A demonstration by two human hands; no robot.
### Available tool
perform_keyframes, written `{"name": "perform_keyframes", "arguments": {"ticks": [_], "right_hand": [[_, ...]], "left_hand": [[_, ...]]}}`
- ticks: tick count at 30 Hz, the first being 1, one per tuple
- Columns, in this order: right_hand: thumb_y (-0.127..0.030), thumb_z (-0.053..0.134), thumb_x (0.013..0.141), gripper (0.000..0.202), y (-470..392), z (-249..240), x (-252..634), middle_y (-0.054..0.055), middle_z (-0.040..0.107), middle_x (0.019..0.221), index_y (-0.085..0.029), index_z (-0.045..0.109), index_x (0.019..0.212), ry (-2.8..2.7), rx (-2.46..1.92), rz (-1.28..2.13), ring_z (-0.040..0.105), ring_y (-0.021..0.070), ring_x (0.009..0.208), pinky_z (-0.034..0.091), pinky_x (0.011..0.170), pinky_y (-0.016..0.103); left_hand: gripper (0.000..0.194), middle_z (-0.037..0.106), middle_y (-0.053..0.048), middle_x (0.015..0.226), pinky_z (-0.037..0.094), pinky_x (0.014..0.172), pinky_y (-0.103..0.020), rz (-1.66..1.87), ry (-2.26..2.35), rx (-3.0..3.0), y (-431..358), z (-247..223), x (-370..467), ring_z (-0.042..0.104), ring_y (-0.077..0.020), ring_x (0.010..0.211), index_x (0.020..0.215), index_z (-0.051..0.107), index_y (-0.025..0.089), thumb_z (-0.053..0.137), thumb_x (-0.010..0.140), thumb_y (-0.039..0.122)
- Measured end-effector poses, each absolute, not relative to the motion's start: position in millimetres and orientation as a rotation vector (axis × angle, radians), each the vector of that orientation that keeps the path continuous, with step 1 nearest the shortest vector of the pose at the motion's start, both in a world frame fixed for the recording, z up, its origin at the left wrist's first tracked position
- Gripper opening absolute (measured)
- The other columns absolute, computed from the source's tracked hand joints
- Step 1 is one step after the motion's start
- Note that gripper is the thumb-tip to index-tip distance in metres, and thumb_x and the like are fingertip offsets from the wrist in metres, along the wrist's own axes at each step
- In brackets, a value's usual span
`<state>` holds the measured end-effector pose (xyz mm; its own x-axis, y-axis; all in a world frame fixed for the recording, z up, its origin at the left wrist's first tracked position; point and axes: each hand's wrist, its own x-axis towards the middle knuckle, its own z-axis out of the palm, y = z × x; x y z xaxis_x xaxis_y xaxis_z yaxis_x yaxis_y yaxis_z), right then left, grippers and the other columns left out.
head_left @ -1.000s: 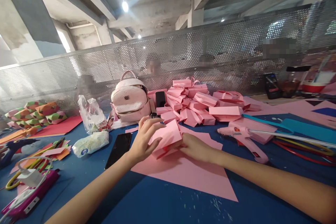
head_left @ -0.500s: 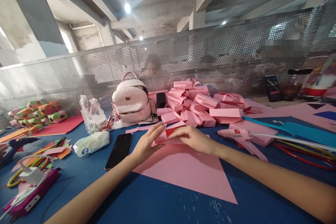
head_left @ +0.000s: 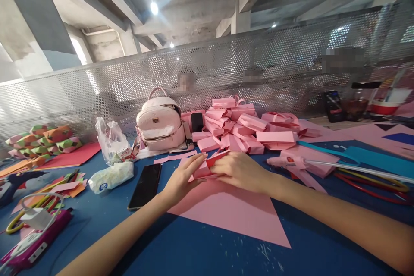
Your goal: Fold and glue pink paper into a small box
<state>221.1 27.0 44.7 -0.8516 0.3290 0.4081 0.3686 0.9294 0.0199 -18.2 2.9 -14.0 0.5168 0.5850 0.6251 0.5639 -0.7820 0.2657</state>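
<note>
- Nearest, a flat pink sheet (head_left: 239, 215) lies on the blue table (head_left: 181, 241), one corner pointing toward the person and to the right;
- above its far part is the folded pink paper (head_left: 201, 172), between the two hands; its long axis, partly hidden, runs left to right, the right end tilted away; its red inside shows beside the right fingers;
- the left hand (head_left: 181, 177) grips its left end, fingers along the far side, thumb on the near side; the right hand (head_left: 247, 173) curls its fingers over the right end, though whether it pinches cannot be told;
- farther, a clear plastic bag (head_left: 105, 136) holds a white-and-red packet (head_left: 127, 154); the pale backpack (head_left: 161, 127) hides its contents;
- at far right, a clear cup (head_left: 355, 105) holds dark liquid.
</note>
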Motion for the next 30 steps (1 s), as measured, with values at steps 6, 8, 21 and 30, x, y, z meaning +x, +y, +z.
{"name": "perform_keyframes", "arguments": {"ticks": [6,8,21,30], "right_hand": [[-0.013,0.065,0.088,0.012,41.7,36.5,221.1,0.004,0.07,0.102,-0.018,0.074,0.094,-2.748,-0.501,0.383,0.067,0.0165,0.09,0.05,0.077,0.024],[-0.012,0.063,0.087,0.016,43.7,33.8,222.5,0.003,0.071,0.097,-0.018,0.074,0.098,-2.766,-0.488,0.515,0.068,0.0164,0.087,0.051,0.076,0.023],[-0.004,0.05,0.086,0.047,31.1,29.7,220.3,0.006,0.071,0.124,-0.024,0.073,0.122,-2.696,-0.486,1.002,0.066,0.0217,0.107,0.05,0.09,0.03],[-0.004,0.049,0.09,0.049,27.7,27.2,220.9,0.001,0.073,0.108,-0.027,0.066,0.13,-2.693,-0.389,0.985,0.066,0.0125,0.077,0.049,0.063,0.02]], "left_hand": [[0.07,0.046,-0.017,0.152,0.05,0.107,-0.048,1.106,0.983,2.766,2.8,-12.3,-17.6,0.048,-0.0315,0.14,0.156,0.024,0.034,0.06,0.096,0.037],[0.07,0.046,-0.018,0.151,0.051,0.106,-0.047,1.077,0.964,2.803,1.7,-11.8,-17.6,0.049,-0.0317,0.139,0.156,0.024,0.033,0.06,0.096,0.039],[0.063,0.042,-0.016,0.156,0.036,0.114,-0.056,1.022,0.996,3.16,-0.4,-7.4,-16.8,0.046,-0.0339,0.139,0.153,0.036,0.034,0.049,0.096,0.057],[0.076,0.045,-0.015,0.155,0.007,0.124,-0.052,0.962,1.097,3.522,-9.3,5.2,-15.8,0.041,-0.031,0.144,0.157,0.031,0.022,0.023,0.098,0.068]]}}
